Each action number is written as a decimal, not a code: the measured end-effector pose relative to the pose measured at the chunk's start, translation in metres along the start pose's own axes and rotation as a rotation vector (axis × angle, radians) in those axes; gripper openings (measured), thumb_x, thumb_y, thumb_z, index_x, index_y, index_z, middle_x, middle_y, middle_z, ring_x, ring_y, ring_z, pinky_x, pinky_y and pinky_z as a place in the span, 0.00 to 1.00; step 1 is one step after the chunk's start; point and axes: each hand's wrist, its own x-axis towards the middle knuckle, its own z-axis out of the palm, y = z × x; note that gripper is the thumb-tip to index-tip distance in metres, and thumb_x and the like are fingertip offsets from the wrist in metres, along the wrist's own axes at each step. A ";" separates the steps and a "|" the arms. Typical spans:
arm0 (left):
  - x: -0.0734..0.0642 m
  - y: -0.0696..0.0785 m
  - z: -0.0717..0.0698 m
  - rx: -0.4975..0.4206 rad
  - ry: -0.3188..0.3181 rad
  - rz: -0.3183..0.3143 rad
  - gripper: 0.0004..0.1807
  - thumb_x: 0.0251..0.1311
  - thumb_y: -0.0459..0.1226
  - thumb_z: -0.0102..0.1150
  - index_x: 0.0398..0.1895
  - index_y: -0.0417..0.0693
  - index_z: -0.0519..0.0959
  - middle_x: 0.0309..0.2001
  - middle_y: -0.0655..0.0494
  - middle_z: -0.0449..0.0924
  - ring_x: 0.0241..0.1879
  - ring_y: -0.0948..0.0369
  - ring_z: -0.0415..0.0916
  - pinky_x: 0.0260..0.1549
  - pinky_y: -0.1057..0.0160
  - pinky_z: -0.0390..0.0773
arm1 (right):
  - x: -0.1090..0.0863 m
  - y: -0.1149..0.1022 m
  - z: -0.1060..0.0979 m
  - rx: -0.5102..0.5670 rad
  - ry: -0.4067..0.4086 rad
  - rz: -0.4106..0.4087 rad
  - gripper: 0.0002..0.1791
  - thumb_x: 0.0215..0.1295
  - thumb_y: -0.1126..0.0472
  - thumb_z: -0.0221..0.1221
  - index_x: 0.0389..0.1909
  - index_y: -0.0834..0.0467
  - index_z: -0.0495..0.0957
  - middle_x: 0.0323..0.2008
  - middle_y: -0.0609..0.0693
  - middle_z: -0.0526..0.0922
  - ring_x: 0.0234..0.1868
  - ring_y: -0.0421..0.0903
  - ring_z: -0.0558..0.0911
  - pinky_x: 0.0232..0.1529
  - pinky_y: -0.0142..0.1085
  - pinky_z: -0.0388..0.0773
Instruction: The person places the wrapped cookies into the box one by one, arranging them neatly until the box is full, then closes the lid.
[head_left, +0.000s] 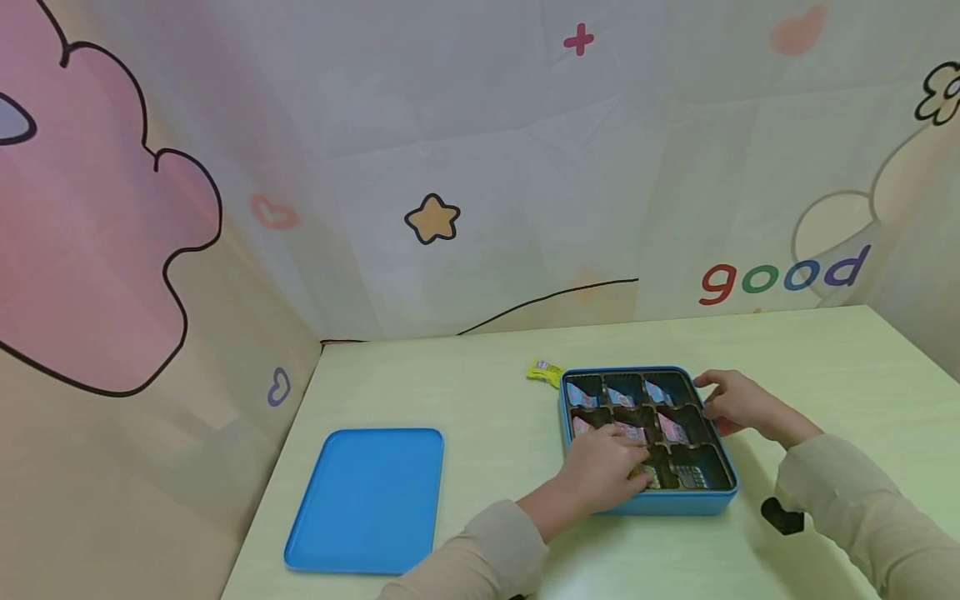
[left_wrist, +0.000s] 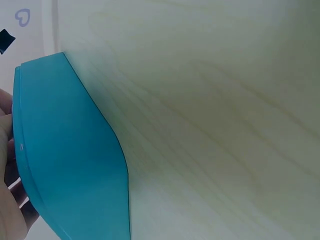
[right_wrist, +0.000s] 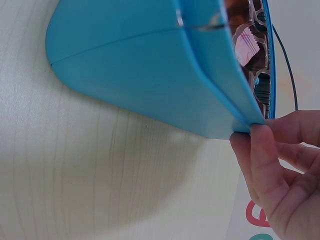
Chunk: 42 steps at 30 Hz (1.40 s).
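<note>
A blue tin point(head_left: 667, 503) stands on the table with a dark divided tray inside. Small wrapped candies lie in its compartments: blue ones in the back row, pink candies point(head_left: 672, 428) in the middle. My left hand point(head_left: 603, 471) reaches over the front left of the tin, fingertips down at a front compartment beside a yellowish candy point(head_left: 649, 477). Whether those fingers pinch anything is hidden. At the tin's right side, my right hand point(head_left: 742, 403) holds the rim near the back corner; thumb and fingers point(right_wrist: 262, 145) meet at that edge in the right wrist view.
A blue lid point(head_left: 367, 500) lies flat on the table to the left. Behind the tin's back left corner is a yellow-green wrapped candy point(head_left: 544, 372). A printed cloth backdrop point(head_left: 510, 183) rises along the table's back edge.
</note>
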 end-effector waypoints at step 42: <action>-0.006 -0.020 0.004 -0.117 0.105 0.061 0.15 0.59 0.49 0.49 0.46 0.61 0.78 0.51 0.67 0.76 0.50 0.71 0.72 0.41 0.75 0.74 | 0.001 0.002 0.000 -0.005 0.006 0.000 0.28 0.54 0.71 0.50 0.55 0.78 0.54 0.36 0.68 0.74 0.23 0.43 0.77 0.28 0.39 0.80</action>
